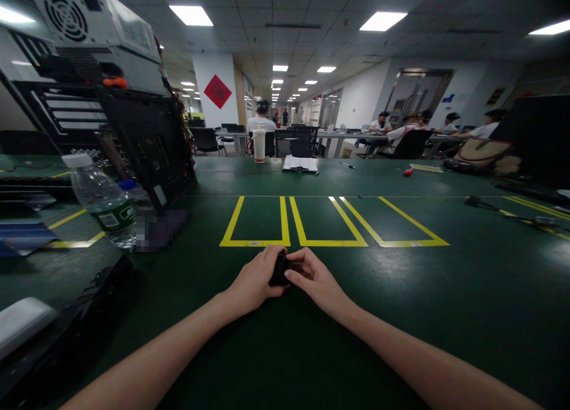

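Note:
Between my two hands is a small black block-like object (279, 270), mostly covered by fingers, so its kind cannot be made out. My left hand (256, 276) wraps round its left side, with fingers over the top and the thumb below. On the right side, the thumb and fingertips of my right hand (314, 279) press against the same object. Both hands are just in front of the yellow tape outlines (256, 243) on the dark green tabletop (276, 350).
At left stand a clear water bottle (104, 202) and an open computer case (146, 143) topped by a power supply (98, 21). Farther back are a white cup (259, 146), a clipboard with papers (300, 163) and a red object (408, 172). Cables (512, 211) lie at right; people sit beyond.

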`<action>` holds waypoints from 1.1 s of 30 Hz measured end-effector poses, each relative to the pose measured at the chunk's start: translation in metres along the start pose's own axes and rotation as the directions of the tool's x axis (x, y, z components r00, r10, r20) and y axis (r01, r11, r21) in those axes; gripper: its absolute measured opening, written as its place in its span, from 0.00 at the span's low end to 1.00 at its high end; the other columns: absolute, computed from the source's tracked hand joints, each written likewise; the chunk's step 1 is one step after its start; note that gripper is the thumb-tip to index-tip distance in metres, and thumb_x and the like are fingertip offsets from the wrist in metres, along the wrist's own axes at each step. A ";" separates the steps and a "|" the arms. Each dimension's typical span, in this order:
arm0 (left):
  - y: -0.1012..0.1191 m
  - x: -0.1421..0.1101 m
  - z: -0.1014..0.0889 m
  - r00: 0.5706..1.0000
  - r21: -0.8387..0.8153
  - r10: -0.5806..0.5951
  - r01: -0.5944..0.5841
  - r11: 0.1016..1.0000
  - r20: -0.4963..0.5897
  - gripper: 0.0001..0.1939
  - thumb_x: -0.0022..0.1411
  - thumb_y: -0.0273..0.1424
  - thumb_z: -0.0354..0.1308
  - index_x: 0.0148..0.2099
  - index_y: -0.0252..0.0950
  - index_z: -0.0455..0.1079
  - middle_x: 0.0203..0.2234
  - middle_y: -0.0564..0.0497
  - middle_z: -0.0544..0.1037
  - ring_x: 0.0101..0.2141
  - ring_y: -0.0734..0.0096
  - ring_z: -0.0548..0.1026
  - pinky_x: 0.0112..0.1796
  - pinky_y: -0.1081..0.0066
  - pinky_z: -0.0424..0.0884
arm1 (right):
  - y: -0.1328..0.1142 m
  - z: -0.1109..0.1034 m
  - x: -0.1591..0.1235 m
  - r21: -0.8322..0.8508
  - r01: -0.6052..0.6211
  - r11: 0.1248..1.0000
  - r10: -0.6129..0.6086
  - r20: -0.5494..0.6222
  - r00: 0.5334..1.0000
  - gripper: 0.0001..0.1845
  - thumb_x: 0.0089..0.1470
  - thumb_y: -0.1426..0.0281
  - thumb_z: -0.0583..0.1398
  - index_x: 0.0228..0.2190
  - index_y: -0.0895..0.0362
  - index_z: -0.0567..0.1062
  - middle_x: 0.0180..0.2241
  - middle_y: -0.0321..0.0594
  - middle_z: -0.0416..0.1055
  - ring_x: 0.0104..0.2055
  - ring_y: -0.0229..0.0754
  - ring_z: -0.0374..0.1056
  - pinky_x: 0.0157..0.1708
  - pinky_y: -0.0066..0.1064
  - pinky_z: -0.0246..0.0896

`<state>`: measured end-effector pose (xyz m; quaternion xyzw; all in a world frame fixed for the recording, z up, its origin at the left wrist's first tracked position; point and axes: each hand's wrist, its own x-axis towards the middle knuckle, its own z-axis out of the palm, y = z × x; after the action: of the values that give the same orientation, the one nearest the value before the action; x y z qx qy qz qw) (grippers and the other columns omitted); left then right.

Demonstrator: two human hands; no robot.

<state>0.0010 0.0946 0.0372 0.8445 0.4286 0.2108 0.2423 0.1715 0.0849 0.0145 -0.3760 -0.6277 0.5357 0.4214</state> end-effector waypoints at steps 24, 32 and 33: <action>-0.007 0.001 0.008 0.998 0.030 0.037 -0.036 0.999 -0.050 0.30 0.48 0.27 0.60 0.52 0.40 0.52 0.49 0.47 0.63 0.47 0.59 0.65 0.45 0.59 0.65 | -0.001 0.001 -0.003 -0.016 0.026 1.000 -0.026 0.024 0.999 0.15 0.46 0.73 0.59 0.38 0.53 0.63 0.43 0.37 0.64 0.49 0.41 0.62 0.50 0.40 0.58; -0.010 0.002 0.009 0.998 0.032 0.035 -0.033 0.999 -0.049 0.30 0.49 0.29 0.60 0.52 0.40 0.52 0.49 0.46 0.62 0.48 0.57 0.65 0.45 0.58 0.65 | 0.000 0.000 -0.002 -0.036 -0.024 0.999 0.024 -0.017 1.000 0.16 0.48 0.71 0.58 0.41 0.54 0.63 0.44 0.39 0.64 0.48 0.42 0.63 0.47 0.40 0.60; -0.010 0.002 0.009 0.998 0.030 0.033 -0.031 0.999 -0.048 0.30 0.49 0.29 0.60 0.52 0.40 0.52 0.49 0.46 0.62 0.48 0.57 0.64 0.45 0.58 0.65 | 0.000 0.000 -0.001 -0.047 -0.039 0.998 0.039 -0.009 0.999 0.17 0.48 0.70 0.58 0.42 0.54 0.63 0.44 0.40 0.64 0.48 0.42 0.62 0.48 0.40 0.59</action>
<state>0.0005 0.0993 0.0246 0.8493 0.4239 0.2287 0.2161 0.1724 0.0837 0.0142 -0.4004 -0.6310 0.5272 0.4045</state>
